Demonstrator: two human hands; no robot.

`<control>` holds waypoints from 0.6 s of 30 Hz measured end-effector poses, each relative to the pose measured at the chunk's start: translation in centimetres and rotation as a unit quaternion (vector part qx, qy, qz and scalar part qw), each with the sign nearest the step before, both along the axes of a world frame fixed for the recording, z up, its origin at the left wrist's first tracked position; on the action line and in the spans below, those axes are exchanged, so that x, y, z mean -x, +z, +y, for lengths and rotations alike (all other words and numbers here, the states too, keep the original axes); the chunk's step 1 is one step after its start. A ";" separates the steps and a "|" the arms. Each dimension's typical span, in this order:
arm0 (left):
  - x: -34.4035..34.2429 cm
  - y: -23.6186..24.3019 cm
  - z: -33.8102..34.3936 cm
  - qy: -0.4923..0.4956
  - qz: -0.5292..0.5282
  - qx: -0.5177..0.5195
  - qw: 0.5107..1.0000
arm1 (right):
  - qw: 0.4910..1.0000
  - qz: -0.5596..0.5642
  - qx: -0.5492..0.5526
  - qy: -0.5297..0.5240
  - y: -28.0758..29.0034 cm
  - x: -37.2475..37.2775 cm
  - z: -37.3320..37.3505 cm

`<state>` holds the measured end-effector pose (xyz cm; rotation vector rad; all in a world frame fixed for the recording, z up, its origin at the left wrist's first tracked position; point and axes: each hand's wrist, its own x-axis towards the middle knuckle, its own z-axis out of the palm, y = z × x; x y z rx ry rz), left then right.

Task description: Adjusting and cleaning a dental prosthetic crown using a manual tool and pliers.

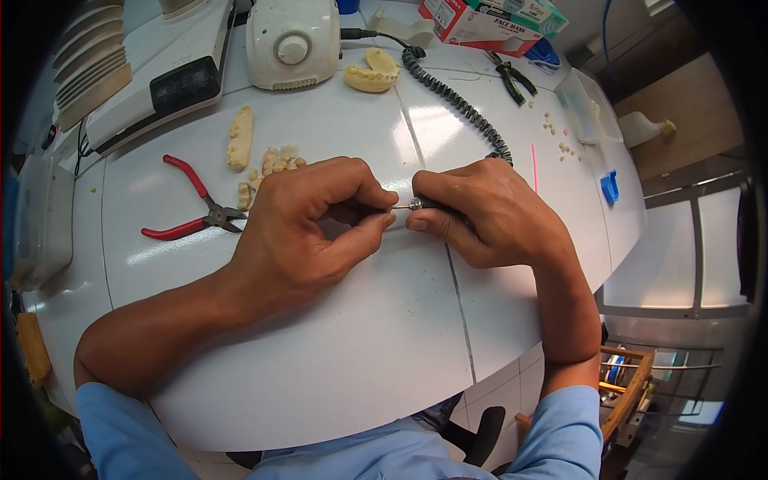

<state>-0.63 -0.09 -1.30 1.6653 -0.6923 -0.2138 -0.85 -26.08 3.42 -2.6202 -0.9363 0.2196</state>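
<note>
At the left hand [320, 220], a likely stiff shank [402, 207] is aptly end-pinched, the handpiece [432, 205] gripped by the right hand [498, 212].

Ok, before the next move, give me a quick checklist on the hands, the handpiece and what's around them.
1. Right hand around the black handpiece: ok.
2. Left hand pinching the thin metal shank at its tip: ok.
3. Shank fully seated: cannot tell; its fit inside is hidden.
4. Coiled cord clear of the fingertips: ok; it passes beyond the right hand.
5. Red-handled pliers well clear: not ok; they lie open, jaws close beside the left hand.
6. White control box switched off: cannot tell.
</note>
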 end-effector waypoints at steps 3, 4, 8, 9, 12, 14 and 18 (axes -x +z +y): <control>0.0 0.1 0.0 0.002 0.013 0.001 1.000 | 1.000 -0.006 0.003 -0.010 0.0 0.0 0.1; 0.0 0.1 0.0 0.002 0.028 0.006 1.000 | 1.000 -0.011 -0.011 -0.002 0.0 0.0 0.2; -0.1 0.1 0.0 0.009 0.041 0.009 0.999 | 1.000 -0.010 0.005 -0.027 0.0 0.2 0.3; 0.0 0.1 0.0 0.007 0.036 0.001 0.999 | 0.999 -0.004 0.018 -0.030 0.0 0.2 0.3; -0.1 0.2 0.1 0.003 0.034 -0.009 0.999 | 1.000 0.003 0.017 -0.023 0.1 0.1 0.2; -0.1 0.3 0.1 0.001 0.037 -0.012 0.999 | 1.000 -0.008 -0.005 -0.009 0.1 0.1 0.1; -0.1 0.5 0.2 0.001 0.035 -0.017 0.999 | 1.000 0.004 -0.013 -0.013 0.2 0.0 -0.1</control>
